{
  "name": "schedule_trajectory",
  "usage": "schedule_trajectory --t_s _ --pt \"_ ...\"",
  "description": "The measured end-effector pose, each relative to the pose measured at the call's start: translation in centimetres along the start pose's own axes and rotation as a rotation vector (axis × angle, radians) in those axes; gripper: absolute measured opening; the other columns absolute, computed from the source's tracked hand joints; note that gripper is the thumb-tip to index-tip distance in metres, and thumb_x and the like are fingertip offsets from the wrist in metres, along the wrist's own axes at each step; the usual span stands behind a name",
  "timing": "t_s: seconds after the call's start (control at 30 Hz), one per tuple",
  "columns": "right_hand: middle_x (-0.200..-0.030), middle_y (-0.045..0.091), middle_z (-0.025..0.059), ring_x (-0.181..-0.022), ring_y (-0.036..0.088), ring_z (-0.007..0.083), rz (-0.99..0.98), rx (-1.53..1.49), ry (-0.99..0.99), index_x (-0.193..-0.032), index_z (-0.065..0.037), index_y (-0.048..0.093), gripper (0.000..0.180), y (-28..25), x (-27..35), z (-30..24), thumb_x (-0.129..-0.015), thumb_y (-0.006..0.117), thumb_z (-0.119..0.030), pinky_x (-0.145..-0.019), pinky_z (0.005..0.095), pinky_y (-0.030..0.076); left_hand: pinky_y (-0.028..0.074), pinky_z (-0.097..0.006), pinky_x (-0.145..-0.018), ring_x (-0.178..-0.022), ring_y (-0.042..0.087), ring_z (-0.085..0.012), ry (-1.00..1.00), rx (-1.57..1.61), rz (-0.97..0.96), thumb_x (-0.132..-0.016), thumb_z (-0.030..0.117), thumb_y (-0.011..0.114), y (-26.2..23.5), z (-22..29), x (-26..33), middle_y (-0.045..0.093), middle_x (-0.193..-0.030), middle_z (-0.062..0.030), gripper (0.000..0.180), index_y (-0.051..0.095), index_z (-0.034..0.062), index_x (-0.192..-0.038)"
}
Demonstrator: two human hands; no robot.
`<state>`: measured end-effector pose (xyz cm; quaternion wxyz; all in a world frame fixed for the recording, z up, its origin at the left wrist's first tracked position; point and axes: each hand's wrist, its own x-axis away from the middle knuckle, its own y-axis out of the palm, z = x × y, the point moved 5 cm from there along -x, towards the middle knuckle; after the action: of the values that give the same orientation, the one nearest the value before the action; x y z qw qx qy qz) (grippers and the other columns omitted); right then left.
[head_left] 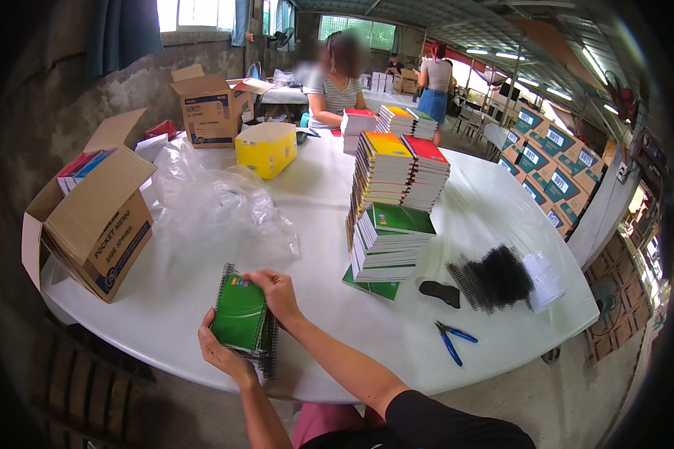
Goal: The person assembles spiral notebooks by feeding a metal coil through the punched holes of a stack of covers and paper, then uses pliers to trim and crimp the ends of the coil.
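Observation:
A small stack of green spiral-bound notebooks (pixel 240 313) is gripped between my two hands near the table's front edge. My left hand (pixel 223 355) wraps its lower left side, while my right hand (pixel 278 295) closes on its upper right corner. Black wire coils show along both long sides of the stack. To the right stands a tall pile of books: green-covered ones (pixel 388 243) in front, yellow-covered (pixel 388 145) and red-covered (pixel 425 148) ones behind. Blue-handled pliers (pixel 449 344) lie near black spiral coils (pixel 490 277) and a flat black piece (pixel 439 292).
An open carton (pixel 116 243) with books in it stands at the left, beside crumpled clear plastic (pixel 217 202). Farther back are a yellow box (pixel 268 150) and another open carton (pixel 208 116). A person (pixel 333 97) sits across the table; stacked cartons (pixel 550 168) rise at the right.

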<state>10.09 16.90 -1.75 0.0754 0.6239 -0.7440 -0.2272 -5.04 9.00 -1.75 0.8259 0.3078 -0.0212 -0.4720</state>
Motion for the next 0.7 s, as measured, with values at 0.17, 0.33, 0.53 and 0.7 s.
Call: schedule_trajectory --t_s 0.17,0.33,0.53,0.7 --pt "-0.084 0.067 0.0063 -0.074 0.06 0.0083 -0.016 0.147 -0.014 -0.095 0.002 0.068 0.025 0.8 0.2 -0.4 -0.091 0.054 -0.018 -0.068 0.0213 0.049 0.047 -0.03 -0.081 -0.091 0.057 -0.0174 -0.039 -0.054 0.036 -0.099 0.029 0.042 0.1 0.0 0.1 0.06 -0.101 -0.0107 0.039 0.061 -0.0045 -0.104" --pt "-0.084 0.068 0.0058 -0.075 0.06 0.0078 -0.03 0.073 0.017 -0.096 0.002 0.068 0.026 0.9 0.6 -0.5 -0.092 0.054 -0.02 -0.069 0.0214 0.049 0.048 -0.03 -0.081 -0.09 0.057 -0.0173 0.061 -0.071 0.086 -0.099 0.029 0.041 -0.1 0.0 0.1 0.06 -0.1 -0.0094 0.038 0.061 -0.0039 -0.104" --pt "-0.102 0.064 0.0104 -0.089 0.061 0.0173 -0.04 0.454 -0.152 -0.107 -0.007 0.066 0.024 -0.5 0.1 -1.4 -0.088 0.058 -0.019 -0.079 0.0274 0.047 0.043 -0.033 -0.089 -0.099 0.055 -0.019 -0.028 -0.09 -0.013 -0.099 0.028 0.04 0.0 -1.0 0.2 0.058 -0.109 -0.01 0.038 0.059 -0.0032 -0.109" --pt "-0.116 0.055 0.0133 -0.115 0.046 0.0279 0.203 1.362 -0.993 -0.115 -0.012 0.059 0.039 -3.0 4.9 -16.8 -0.076 0.062 -0.012 -0.094 0.0419 0.037 0.029 -0.04 -0.101 -0.119 0.043 -0.0234 0.22 -0.288 0.205 -0.097 0.031 0.034 -3.2 5.0 0.1 0.047 -0.127 -0.0135 0.044 0.047 -0.0019 -0.123"
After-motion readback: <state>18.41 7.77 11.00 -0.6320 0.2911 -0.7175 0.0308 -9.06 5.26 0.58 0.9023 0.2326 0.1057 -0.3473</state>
